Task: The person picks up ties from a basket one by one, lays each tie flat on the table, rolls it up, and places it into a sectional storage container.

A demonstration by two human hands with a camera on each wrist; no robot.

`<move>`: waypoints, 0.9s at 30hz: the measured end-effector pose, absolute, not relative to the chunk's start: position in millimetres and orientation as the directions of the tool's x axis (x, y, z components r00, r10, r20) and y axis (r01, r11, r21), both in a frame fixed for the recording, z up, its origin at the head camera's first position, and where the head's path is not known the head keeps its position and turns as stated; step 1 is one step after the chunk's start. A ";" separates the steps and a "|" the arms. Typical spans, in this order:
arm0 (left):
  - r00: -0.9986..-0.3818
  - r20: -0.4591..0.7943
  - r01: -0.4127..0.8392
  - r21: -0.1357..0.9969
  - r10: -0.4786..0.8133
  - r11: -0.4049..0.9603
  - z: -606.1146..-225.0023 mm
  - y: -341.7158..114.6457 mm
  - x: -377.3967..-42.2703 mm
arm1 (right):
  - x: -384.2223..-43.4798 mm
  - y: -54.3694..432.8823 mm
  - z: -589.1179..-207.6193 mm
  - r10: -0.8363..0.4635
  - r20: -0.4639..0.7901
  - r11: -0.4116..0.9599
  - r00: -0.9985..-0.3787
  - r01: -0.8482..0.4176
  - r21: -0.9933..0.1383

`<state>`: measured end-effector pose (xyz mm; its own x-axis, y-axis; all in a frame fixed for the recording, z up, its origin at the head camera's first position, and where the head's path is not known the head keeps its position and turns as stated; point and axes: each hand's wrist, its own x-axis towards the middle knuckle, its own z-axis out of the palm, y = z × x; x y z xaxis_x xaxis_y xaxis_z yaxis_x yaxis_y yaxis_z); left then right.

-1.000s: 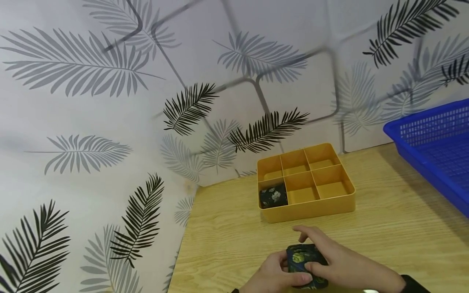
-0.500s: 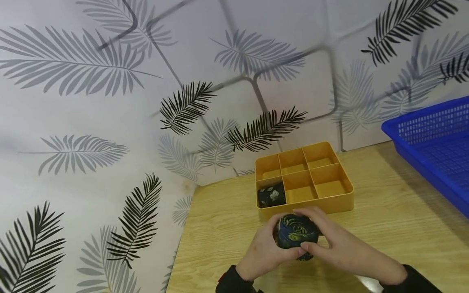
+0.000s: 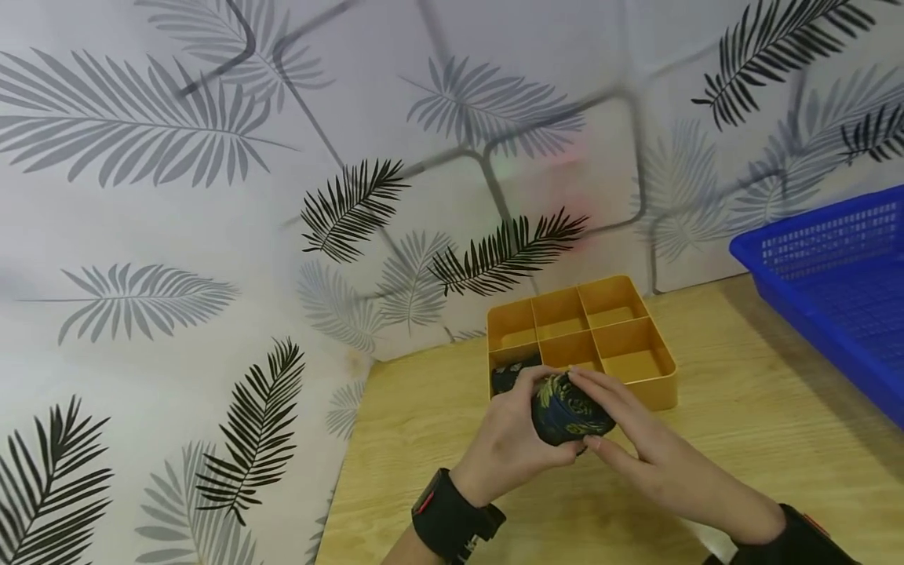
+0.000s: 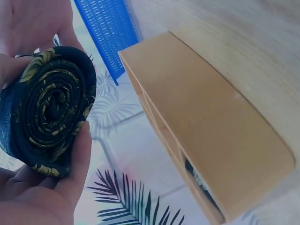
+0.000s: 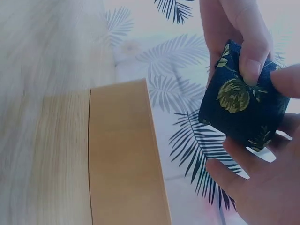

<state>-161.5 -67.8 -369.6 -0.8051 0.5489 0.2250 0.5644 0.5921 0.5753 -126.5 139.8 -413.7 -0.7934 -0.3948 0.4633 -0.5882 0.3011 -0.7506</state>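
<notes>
A rolled-up necktie [image 3: 570, 408], dark blue-green with gold flowers, is held up just in front of the yellow box. Its coiled end faces the left wrist view, showing the spiral of the roll [image 4: 54, 108]. My left hand [image 3: 510, 439] grips it from the left, its thumb [image 5: 252, 70] pressing the flowered side. My right hand [image 3: 657, 463] holds the other side between thumb and fingers. The yellow box [image 3: 639, 384] has several compartments. Another dark rolled piece with pale flowers [image 3: 510, 377] lies in its near left compartment, partly hidden by my left hand.
A blue plastic basket [image 3: 784, 271] stands on the right of the wooden table [image 3: 417, 439]. Behind the table rises a wall covering [image 3: 395, 102] printed with leaves. The table's left edge runs beside the wall.
Both hands have lifted the rolled necktie from near the table's front and moved it forward, close to the box. The roll has been tipped, and my left hand now partly covers the filled compartment.
</notes>
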 end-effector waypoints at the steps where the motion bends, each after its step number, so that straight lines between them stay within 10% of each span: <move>1: -0.804 0.226 0.568 0.561 0.549 0.602 -369.1 -67.1 -162.5 | -127.2 140.4 -413.8 -0.391 0.468 0.307 -0.793 -0.591 -0.746; 16: -0.781 0.296 0.618 0.243 0.549 0.748 -359.5 -56.4 -194.5 | -168.8 183.1 -428.6 -0.122 0.572 0.566 -0.811 -0.531 -0.631; 27: -0.783 0.253 0.619 0.224 0.568 0.753 -364.1 -40.1 -226.9 | -190.3 191.4 -449.1 -0.087 0.500 0.693 -0.862 -0.413 -0.591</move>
<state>-226.9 -40.1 -364.1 -0.7832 0.5682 0.2527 0.6186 0.7531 0.2240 -190.3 191.4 -449.1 -0.8615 -0.0871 0.5002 -0.4130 0.6933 -0.5906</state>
